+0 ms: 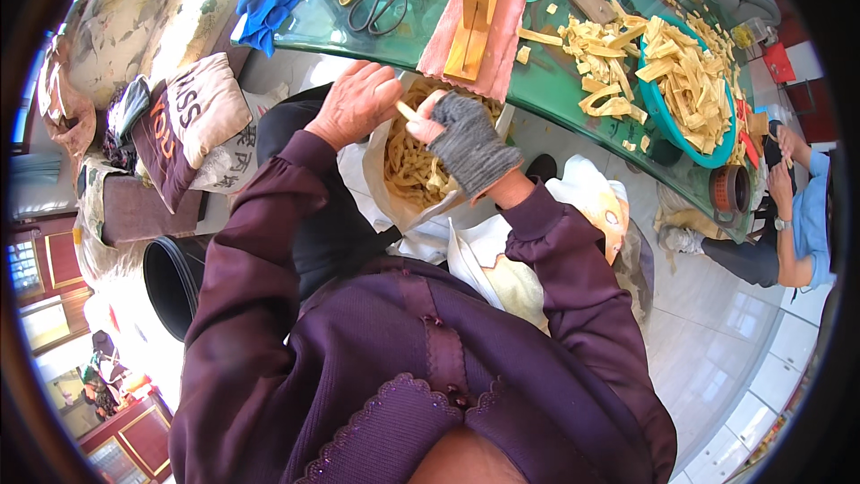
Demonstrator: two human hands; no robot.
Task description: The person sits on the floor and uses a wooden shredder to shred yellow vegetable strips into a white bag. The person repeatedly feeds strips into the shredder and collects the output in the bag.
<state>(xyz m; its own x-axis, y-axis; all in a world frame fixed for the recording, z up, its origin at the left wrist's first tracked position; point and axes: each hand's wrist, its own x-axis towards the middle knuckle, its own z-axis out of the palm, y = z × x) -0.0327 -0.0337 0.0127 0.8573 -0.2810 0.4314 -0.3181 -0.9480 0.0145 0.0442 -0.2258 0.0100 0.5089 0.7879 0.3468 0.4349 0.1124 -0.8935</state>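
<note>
My left hand is bare and my right hand wears a grey knitted fingerless glove. Between them a small pale yellow strip is pinched, its ends in the fingers of both hands. Below the hands stands an open white sack, holding many thin, curled yellowish pieces. At the glass table's edge, just beyond, a wooden stand with an upright block rests on a pink cloth.
Scissors, a blue cloth and a teal basin heaped with yellow strips lie on the green glass table. A black bucket stands at left. Another person sits at far right, hands apart from mine.
</note>
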